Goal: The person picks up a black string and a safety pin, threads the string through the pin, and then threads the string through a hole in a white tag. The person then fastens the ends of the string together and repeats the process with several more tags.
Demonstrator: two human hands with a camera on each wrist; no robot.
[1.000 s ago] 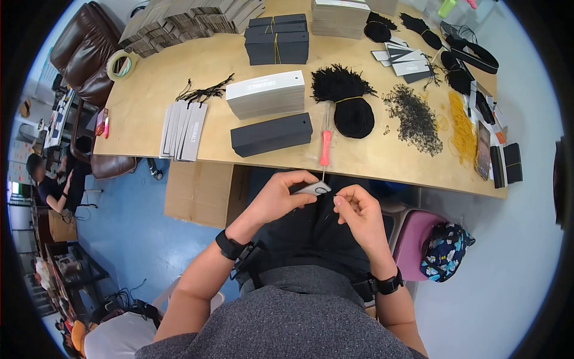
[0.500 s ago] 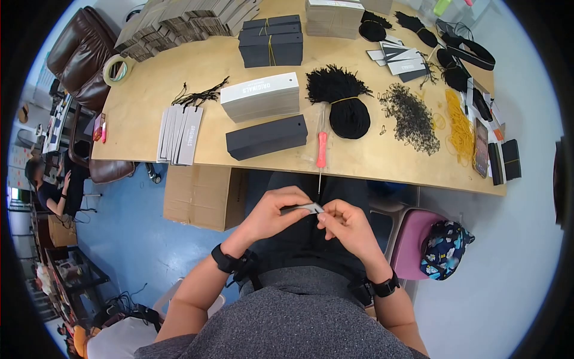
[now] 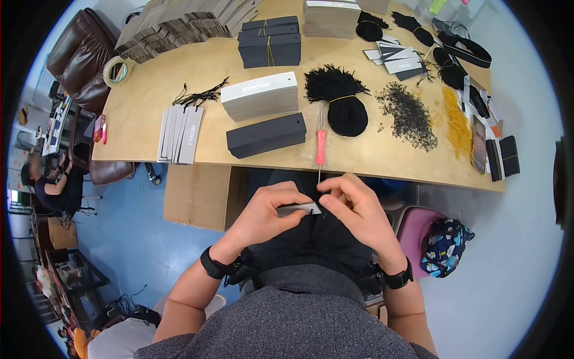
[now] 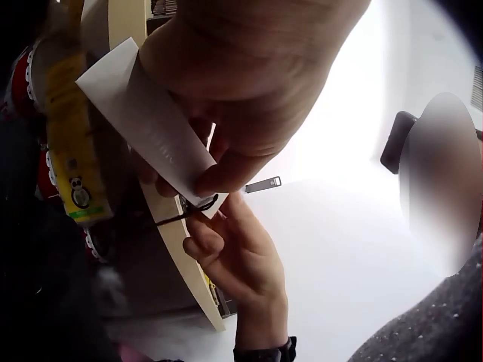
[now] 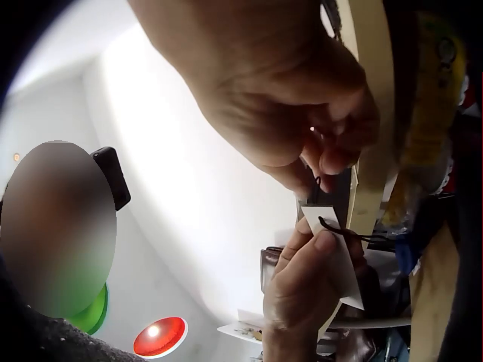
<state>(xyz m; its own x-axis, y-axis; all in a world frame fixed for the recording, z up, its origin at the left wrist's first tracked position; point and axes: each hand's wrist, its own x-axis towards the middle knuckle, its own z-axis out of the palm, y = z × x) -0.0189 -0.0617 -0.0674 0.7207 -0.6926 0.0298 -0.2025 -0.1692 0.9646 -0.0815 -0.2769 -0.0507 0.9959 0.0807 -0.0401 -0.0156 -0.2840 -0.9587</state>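
Note:
A white hang tag (image 3: 299, 209) is held between the thumb and fingers of my left hand (image 3: 260, 215), below the table's front edge. In the left wrist view faint lettering shows on the tag (image 4: 155, 124). A thin black cord (image 5: 366, 237) passes through the hole at the tag's end, its tail hanging off to one side. My right hand (image 3: 356, 206) is close beside that end, fingers curled, with thumb and fingertips pinching at a small loop of the cord in the right wrist view. The fingers partly hide the pinch.
A red-handled tool (image 3: 321, 146) lies at the table edge, its metal shaft pointing at me. Around it are a black tag stack (image 3: 266, 136), a white tag stack (image 3: 260, 96), a bundle of black cords (image 3: 347, 113), dark pins (image 3: 409, 116) and finished tags (image 3: 180, 134).
The right hand came in from the right to the tag's end, then drew slightly up and away. The tag has turned in the left hand, and its ring-like dark mark no longer shows.

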